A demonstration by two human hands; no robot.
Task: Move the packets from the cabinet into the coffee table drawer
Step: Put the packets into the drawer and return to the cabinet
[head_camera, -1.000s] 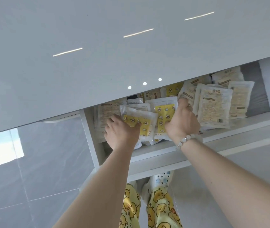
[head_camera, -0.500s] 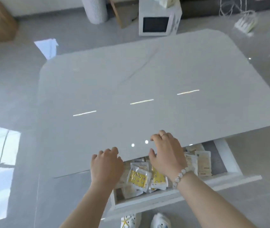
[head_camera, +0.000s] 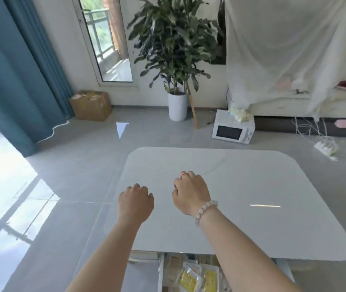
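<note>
Left hand [head_camera: 135,202] and right hand [head_camera: 190,193]: loosely curled, apart, empty, over glossy white rounded desk [head_camera: 262,182] | yellow-and-clear plastic packets [head_camera: 191,279] lie in open white drawer [head_camera: 160,270] beneath near edge | risk: heaped packets could catch under desk top if drawer is pushed shut.

The drawer [head_camera: 161,270] is seen only in part: its rear is covered by the worktop [head_camera: 252,186] and its front is cut off by the lower frame edge. The packets [head_camera: 189,279] inside are partly masked by the right forearm, and their print is too small to be read. The fingertips and palms of the left hand [head_camera: 135,204] and right hand [head_camera: 191,193] are turned from view. The cabinet [head_camera: 283,106] at far right is blurred and partly draped by a white sheet [head_camera: 283,49].
</note>
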